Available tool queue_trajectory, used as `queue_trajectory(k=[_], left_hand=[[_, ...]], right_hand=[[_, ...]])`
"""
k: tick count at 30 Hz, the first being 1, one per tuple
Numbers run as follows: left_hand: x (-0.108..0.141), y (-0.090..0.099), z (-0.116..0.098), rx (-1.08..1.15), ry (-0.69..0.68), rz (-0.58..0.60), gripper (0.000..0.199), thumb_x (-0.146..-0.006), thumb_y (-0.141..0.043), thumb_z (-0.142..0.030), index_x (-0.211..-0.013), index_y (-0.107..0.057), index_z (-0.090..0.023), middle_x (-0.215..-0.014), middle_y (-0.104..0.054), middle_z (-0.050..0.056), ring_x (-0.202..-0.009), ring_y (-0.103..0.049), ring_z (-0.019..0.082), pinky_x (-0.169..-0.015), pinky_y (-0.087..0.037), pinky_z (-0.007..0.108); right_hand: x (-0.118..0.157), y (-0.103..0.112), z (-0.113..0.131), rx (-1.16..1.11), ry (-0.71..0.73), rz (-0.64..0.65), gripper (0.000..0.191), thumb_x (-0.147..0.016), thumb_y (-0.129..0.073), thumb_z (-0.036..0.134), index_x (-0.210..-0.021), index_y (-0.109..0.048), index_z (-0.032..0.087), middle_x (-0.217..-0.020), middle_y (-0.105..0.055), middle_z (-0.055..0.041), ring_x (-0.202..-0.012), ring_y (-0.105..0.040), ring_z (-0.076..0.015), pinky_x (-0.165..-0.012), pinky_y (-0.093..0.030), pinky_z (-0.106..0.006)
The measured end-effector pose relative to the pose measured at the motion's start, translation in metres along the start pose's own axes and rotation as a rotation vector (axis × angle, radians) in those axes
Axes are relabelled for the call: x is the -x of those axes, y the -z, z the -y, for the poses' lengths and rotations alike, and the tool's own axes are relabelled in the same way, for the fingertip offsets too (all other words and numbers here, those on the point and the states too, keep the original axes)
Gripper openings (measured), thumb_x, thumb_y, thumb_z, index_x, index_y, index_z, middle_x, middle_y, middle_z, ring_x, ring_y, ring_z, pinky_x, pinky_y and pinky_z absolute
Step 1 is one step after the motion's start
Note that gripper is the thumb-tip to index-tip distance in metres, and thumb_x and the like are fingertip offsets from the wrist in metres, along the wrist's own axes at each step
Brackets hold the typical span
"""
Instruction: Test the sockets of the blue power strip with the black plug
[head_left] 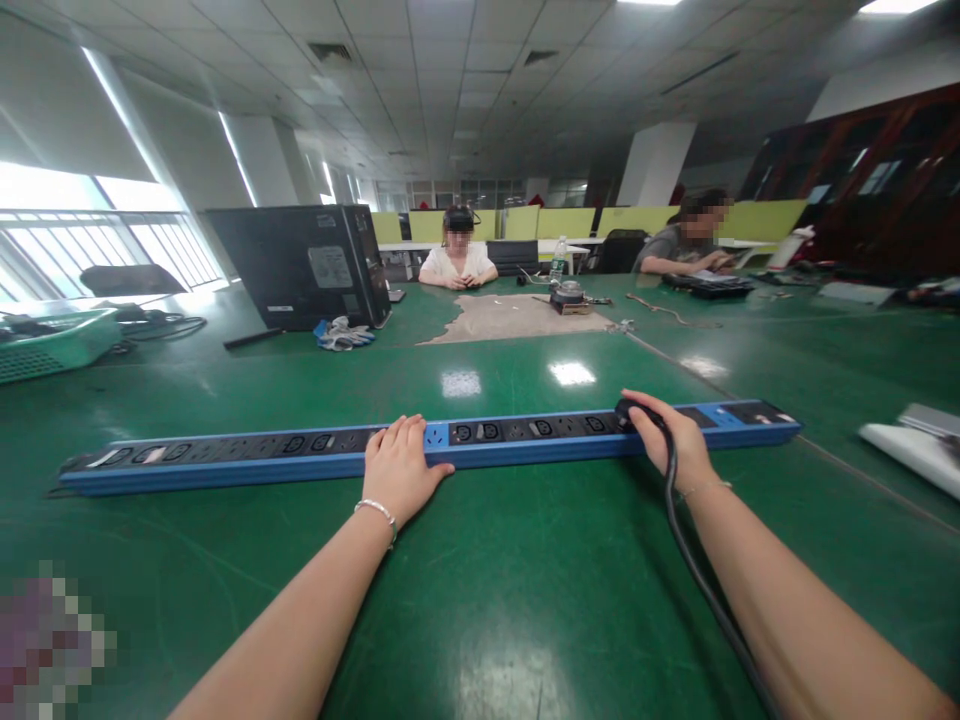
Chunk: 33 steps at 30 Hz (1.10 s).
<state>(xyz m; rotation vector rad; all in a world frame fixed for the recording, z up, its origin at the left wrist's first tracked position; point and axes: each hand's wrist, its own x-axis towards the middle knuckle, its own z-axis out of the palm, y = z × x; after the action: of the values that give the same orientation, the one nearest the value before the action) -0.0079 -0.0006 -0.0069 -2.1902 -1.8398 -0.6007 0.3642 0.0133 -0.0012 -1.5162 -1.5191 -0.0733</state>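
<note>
A long blue power strip with a row of black sockets lies across the green table. Over its top, left of the middle, my left hand is closed, with the thumb along the near side and the fingers over the far edge. My right hand pinches a black power plug at a socket on the strip's right part. How deep the plug sits is hidden by the fingers. From it, a thick black cord runs down along my right forearm towards me.
A black computer case stands at the back left, with gloves beside it. A green basket sits at the far left, a white object at the right. Two people sit across the table, near a bottle.
</note>
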Motion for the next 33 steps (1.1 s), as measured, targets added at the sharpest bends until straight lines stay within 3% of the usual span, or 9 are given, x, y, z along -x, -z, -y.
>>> queue_trajectory(k=[10,23,33], left_hand=[[0.000,0.000,0.000,-0.001,-0.005,-0.016,0.061,-0.070,-0.063,-0.049,-0.122,-0.048,-0.020,-0.132,-0.053,0.012,-0.127,-0.042,0.028,-0.105,-0.028,0.045],[0.000,-0.001,0.000,-0.003,0.001,-0.013,0.061,-0.070,-0.064,-0.049,-0.122,-0.048,-0.020,-0.133,-0.053,0.012,-0.127,-0.042,0.028,-0.105,-0.028,0.044],[0.000,-0.001,-0.001,-0.023,-0.002,-0.022,0.062,-0.071,-0.063,-0.050,-0.121,-0.048,-0.018,-0.132,-0.054,0.011,-0.126,-0.043,0.027,-0.105,-0.028,0.043]], right_hand=[[0.002,0.000,-0.002,0.055,0.069,0.074,0.035,-0.081,-0.048,0.040,-0.103,-0.069,0.023,-0.089,-0.072,-0.0058,-0.079,-0.067,-0.0222,-0.071,-0.053,-0.033],[0.017,-0.005,-0.001,0.076,0.126,0.058,0.036,-0.084,-0.046,0.037,-0.111,-0.064,0.024,-0.114,-0.066,-0.0066,-0.100,-0.063,-0.0236,-0.092,-0.048,-0.041],[0.017,-0.010,0.003,0.069,0.022,-0.016,0.038,-0.082,-0.048,0.043,-0.109,-0.066,0.022,-0.104,-0.070,-0.0072,-0.094,-0.065,-0.0243,-0.087,-0.049,-0.038]])
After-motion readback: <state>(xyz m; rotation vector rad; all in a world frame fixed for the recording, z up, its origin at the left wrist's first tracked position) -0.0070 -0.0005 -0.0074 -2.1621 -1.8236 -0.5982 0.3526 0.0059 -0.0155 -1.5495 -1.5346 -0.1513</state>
